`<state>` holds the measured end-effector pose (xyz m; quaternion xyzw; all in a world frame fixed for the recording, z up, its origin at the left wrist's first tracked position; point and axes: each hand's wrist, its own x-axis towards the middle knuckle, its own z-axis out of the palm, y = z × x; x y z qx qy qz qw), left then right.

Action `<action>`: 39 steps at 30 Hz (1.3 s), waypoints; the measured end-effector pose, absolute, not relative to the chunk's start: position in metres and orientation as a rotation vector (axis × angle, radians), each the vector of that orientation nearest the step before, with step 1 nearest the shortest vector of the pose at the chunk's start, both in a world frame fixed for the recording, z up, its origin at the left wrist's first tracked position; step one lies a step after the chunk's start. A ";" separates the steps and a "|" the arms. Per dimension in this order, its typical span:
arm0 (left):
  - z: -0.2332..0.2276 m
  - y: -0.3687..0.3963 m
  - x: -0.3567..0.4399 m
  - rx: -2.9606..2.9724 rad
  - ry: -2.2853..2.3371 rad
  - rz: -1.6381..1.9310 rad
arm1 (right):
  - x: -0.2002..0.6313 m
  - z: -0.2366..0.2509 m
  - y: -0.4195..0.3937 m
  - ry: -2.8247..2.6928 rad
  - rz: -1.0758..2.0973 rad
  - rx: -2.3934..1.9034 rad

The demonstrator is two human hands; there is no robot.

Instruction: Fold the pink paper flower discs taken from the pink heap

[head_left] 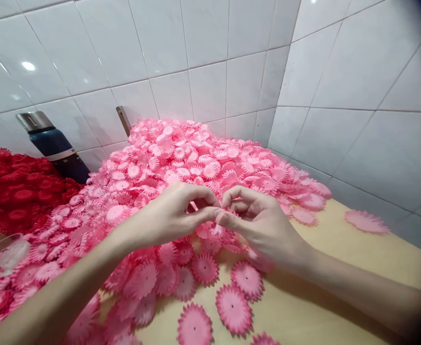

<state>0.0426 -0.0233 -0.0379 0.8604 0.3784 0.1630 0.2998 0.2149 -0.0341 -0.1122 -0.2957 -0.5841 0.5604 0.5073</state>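
Head view: your two hands meet fingertip to fingertip over the near slope of a pink pile.
Left hand (170, 213): fingers curled in, thumb and forefinger pinched narrow on a small pink piece (193, 206); only a sliver of it shows between your fingertips.
Right hand (258, 223): thumb and forefinger also pinched tight, tips touching your left fingertips; cannot tell whether it grips the same piece or only presses against it.
Pink pile (196, 158): big heap of pink serrated petal discs, rising just behind and under your fingers, up against the tiled wall (210, 48).
Loose discs (233, 309): several lie flat, just below your fingers and toward you, on the tan tabletop (339, 278).
Stray disc (366, 221): alone, well apart to the right of your right-hand fingers.
Red pile (19, 191): red discs of the same kind, far left of your left-hand fingers.
Flask (54, 143): dark blue with steel cap, leaning against the wall, behind the red pile.
Clear container (4, 254): at the left edge, beside your left forearm, partly cut off.
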 end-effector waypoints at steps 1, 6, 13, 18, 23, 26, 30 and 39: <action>-0.039 -0.023 0.043 2.283 1.004 0.432 | 0.215 -0.112 -0.034 -1.407 1.356 -0.703; -0.039 -0.024 0.040 2.254 1.006 0.442 | 0.215 -0.112 -0.035 -1.404 1.394 -0.727; -0.044 -0.021 0.036 2.422 1.087 0.472 | 0.214 -0.114 -0.035 -1.449 1.375 -0.798; -0.050 -0.017 0.039 2.524 1.144 0.550 | 0.214 -0.117 -0.030 -1.469 1.317 -0.858; -0.050 -0.018 0.041 2.687 1.122 0.414 | 0.213 -0.119 -0.032 -1.471 1.310 -0.839; -0.050 -0.020 0.042 2.693 1.183 0.328 | 0.213 -0.121 -0.031 -1.484 1.318 -0.843; -0.049 -0.021 0.043 2.686 1.240 0.248 | 0.214 -0.122 -0.029 -1.478 1.343 -0.851; -0.049 -0.014 0.038 2.357 1.069 0.526 | 0.215 -0.113 -0.031 -1.489 1.264 -0.875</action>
